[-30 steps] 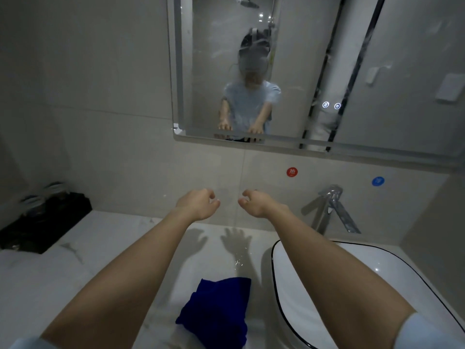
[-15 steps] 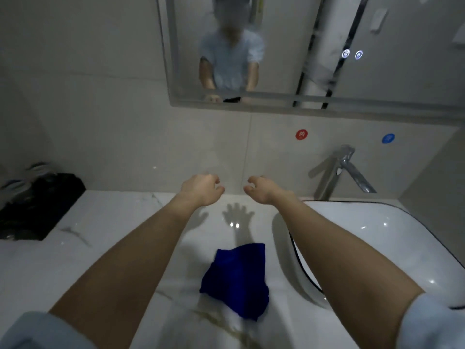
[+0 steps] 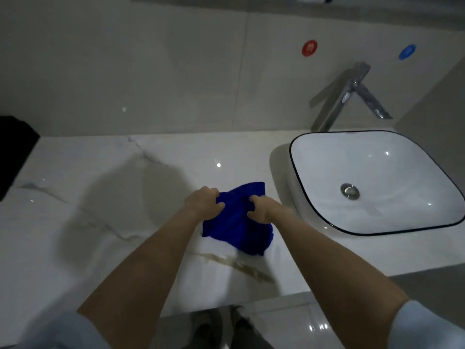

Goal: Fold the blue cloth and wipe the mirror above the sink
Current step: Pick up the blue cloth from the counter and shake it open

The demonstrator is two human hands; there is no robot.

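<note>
**Both hands on the cloth's far edge, fold runs toward you**

Head view: your left hand (image 3: pixel 205 203) and right hand (image 3: pixel 261 209) sit side by side on the blue cloth (image 3: pixel 236 222), each with fingers curled and pinching the fabric near its far edge. The left grips the corner at about 10 o'clock of the cloth, the right grips at about 1 o'clock; the two are close together, with only a narrow strip of blue between them. Neither is nearer than the other.

The cloth lies bunched on the white marbled table (image 3: pixel 113 197), just left of the sink (image 3: pixel 372 182) and apart from its rim. Its long axis runs roughly from 12 to 6 o'clock, and most of the fabric hangs on your side of the grip, toward 6 o'clock. That is the relation that matters: with both hands on the far edge, the likely fold brings that edge back over the body toward you, or lifts it so that the loose part drops flat first.

The faucet (image 3: pixel 352 94) stands at 1 o'clock behind the sink. The mirror is above the top of this view and barely shows; you will need to lift your gaze to 12 o'clock once the cloth is folded.
</note>
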